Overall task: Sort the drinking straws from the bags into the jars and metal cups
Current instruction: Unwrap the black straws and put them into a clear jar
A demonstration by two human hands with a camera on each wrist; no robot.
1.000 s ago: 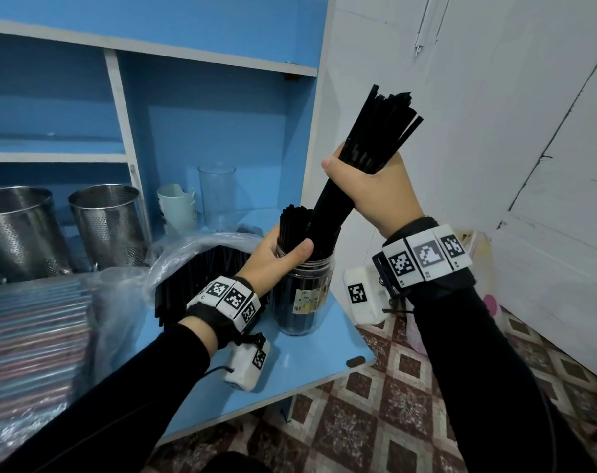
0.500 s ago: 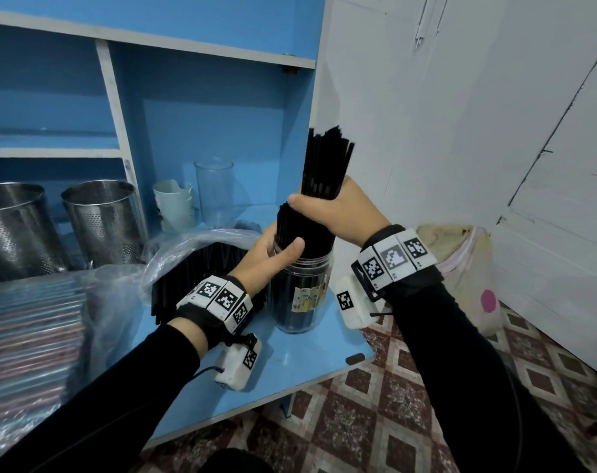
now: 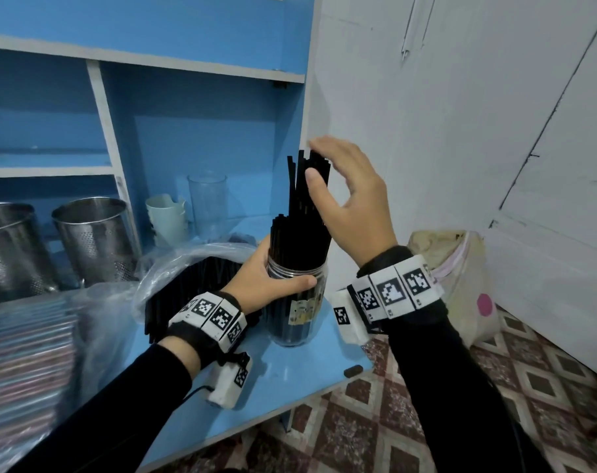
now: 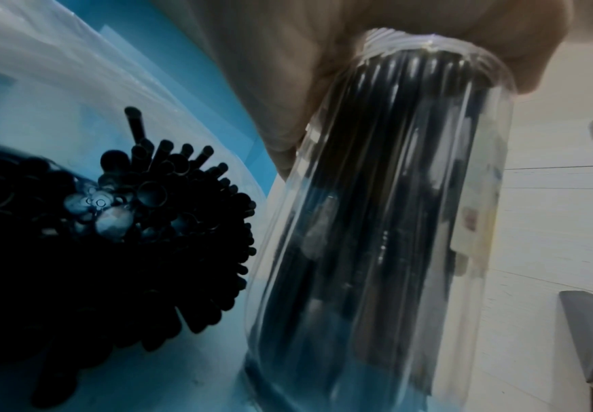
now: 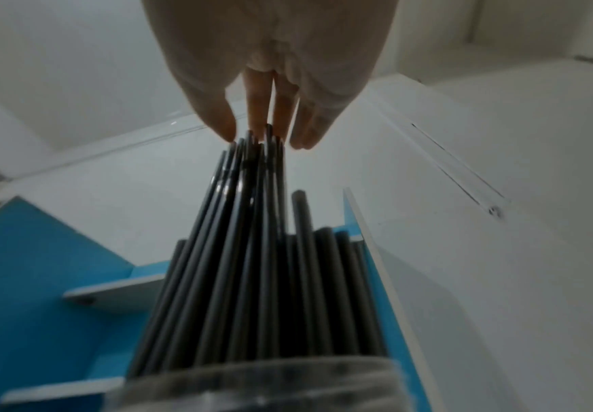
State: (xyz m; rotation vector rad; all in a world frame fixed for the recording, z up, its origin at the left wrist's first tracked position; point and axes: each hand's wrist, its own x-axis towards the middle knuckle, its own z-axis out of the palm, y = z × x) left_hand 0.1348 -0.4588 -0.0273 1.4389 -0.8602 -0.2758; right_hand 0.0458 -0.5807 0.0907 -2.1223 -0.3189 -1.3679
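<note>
A clear jar (image 3: 298,308) (image 4: 376,223) stands near the right end of the blue shelf, packed with black straws (image 3: 302,213) (image 5: 263,251). My left hand (image 3: 266,281) grips the jar round its neck. My right hand (image 3: 344,196) is open above the jar, its straight fingers (image 5: 263,111) touching the tops of the taller straws. Behind the jar a clear plastic bag (image 3: 187,264) holds more black straws (image 3: 194,288) (image 4: 128,237), lying with their ends toward the jar.
Two perforated metal cups (image 3: 92,240) stand at the back left. A pale cup (image 3: 167,223) and a tall clear glass (image 3: 208,203) sit in the cabinet bay. A bag of coloured straws (image 3: 24,343) lies at the left. A sack (image 3: 460,278) leans on the tiled floor, right.
My right hand lowered the black straw bundle into the jar, let go of it and opened over the tops. The left hand kept its hold on the jar.
</note>
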